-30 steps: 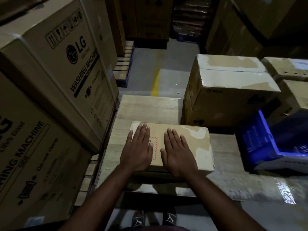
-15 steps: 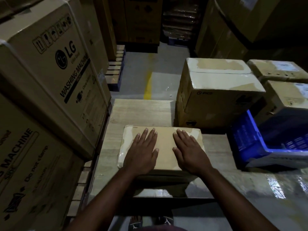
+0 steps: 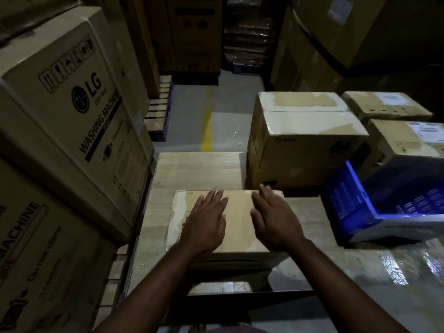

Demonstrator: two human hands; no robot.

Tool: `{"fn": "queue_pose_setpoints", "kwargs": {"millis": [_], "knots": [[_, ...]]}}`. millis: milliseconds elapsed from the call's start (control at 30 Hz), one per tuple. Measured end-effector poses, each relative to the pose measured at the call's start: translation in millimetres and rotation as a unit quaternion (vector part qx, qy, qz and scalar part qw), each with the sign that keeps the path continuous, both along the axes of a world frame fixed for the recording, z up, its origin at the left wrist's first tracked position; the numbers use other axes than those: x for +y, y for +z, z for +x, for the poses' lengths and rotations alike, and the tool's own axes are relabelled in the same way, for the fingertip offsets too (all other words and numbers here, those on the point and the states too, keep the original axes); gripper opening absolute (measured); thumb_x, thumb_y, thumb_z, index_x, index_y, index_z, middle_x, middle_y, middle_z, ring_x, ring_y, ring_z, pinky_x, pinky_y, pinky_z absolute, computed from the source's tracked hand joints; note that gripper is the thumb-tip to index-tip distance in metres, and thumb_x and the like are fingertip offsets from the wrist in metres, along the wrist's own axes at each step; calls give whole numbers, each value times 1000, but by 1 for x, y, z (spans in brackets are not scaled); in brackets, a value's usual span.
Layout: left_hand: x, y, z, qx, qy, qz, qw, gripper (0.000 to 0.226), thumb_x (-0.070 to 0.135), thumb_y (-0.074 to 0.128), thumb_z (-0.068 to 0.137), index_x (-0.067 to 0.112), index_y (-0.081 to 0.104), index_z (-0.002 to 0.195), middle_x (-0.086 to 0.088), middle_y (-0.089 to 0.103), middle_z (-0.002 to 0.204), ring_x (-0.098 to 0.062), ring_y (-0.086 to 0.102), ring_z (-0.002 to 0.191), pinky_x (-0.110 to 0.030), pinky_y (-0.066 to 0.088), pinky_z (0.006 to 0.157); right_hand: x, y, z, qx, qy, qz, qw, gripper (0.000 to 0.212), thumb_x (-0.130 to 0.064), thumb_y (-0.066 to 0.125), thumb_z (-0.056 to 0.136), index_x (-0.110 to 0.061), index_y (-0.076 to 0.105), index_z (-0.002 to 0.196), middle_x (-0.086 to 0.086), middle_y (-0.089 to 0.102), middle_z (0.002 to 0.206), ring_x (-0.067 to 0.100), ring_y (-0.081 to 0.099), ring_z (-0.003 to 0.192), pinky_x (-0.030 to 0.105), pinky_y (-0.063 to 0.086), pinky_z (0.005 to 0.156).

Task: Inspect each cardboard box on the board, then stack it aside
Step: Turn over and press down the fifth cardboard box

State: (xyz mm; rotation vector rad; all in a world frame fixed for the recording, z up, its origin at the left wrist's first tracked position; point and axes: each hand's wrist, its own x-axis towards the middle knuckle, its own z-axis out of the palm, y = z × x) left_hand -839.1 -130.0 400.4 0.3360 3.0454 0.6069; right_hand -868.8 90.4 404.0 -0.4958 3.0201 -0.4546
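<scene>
Now left hand (image 3: pixel 207 221) and right hand (image 3: pixel 274 222) flat on cardboard box (image 3: pixel 238 222), farther apart than before

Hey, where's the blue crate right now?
In the head view the blue crate is on the right side, to the right of the flat box on the board and close to the big taped box.

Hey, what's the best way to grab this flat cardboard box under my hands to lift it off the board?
Probably by its left and right edges, left hand and right hand sliding out from the top to one side each. The flat box lies wide and low on the board, bare board on both sides; the large box crowds its far right corner.
</scene>
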Motion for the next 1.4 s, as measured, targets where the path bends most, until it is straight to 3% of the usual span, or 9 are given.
{"fn": "queue_pose_setpoints", "kwargs": {"millis": [200,333,533,667,800,933,1033,1200,1400], "knots": [[-4,-7,-15,-5,-14,-59,998,62,46,16,100,27,14,159,7,6,167,-11,-3,153,-41,2,125,12,-15,-11,-29,-53,36,998,68,-59,5,100,-29,4,161,-3,-6,169,14,-12,154,43,5,126],[-4,-10,-13,17,2,17,1000,58,42,28,100,27,29,156,9,19,164,-8,8,152,-38,6,125,12,-18,-9,-27,-55,23,998,63,-56,14,104,-30,5,161,-5,-5,169,12,-12,154,42,7,126],[-13,-9,-9,77,193,109,972,52,30,47,92,17,50,142,-6,34,159,-23,26,148,-42,15,124,12,-17,0,-52,-195,-115,973,72,-54,36,102,-19,13,160,2,4,169,23,10,154,44,26,119],[-43,-11,0,-22,378,125,917,75,49,54,91,16,27,152,-12,5,166,-33,16,150,-52,31,116,17,-17,3,-96,-279,-220,930,60,-56,38,101,-17,41,147,13,57,140,32,57,122,41,48,97],[-78,-33,-4,-198,405,293,843,94,85,22,76,15,62,123,-15,69,117,-33,68,98,-50,56,90,19,-9,7,-101,-266,-286,915,49,-55,36,102,-19,61,124,5,70,112,23,66,99,42,54,88],[-86,-40,-2,-170,393,377,821,94,97,15,66,30,71,103,-3,76,91,-29,74,82,-51,59,79,19,-3,7,-99,-264,-356,891,41,-50,40,104,-19,62,119,2,68,108,23,65,98,46,54,89],[-88,-27,-2,-150,396,405,810,97,103,16,65,34,66,112,-3,73,110,-29,70,97,-54,56,88,20,1,2,-100,-281,-419,858,37,-56,42,102,-24,60,107,5,66,108,25,63,98,51,53,91],[-75,7,17,-123,381,377,835,68,74,38,91,11,56,111,-7,62,105,-27,59,94,-44,50,86,20,-6,8,-71,-287,-424,856,37,-55,49,99,-20,58,105,4,67,102,26,64,95,49,54,84],[-72,-29,61,-122,379,389,831,43,45,70,89,21,50,118,-4,63,119,-22,63,103,-43,55,89,22,-40,43,-104,-268,-400,870,44,-30,60,100,-20,47,141,12,64,133,23,62,118,45,54,96]]}}
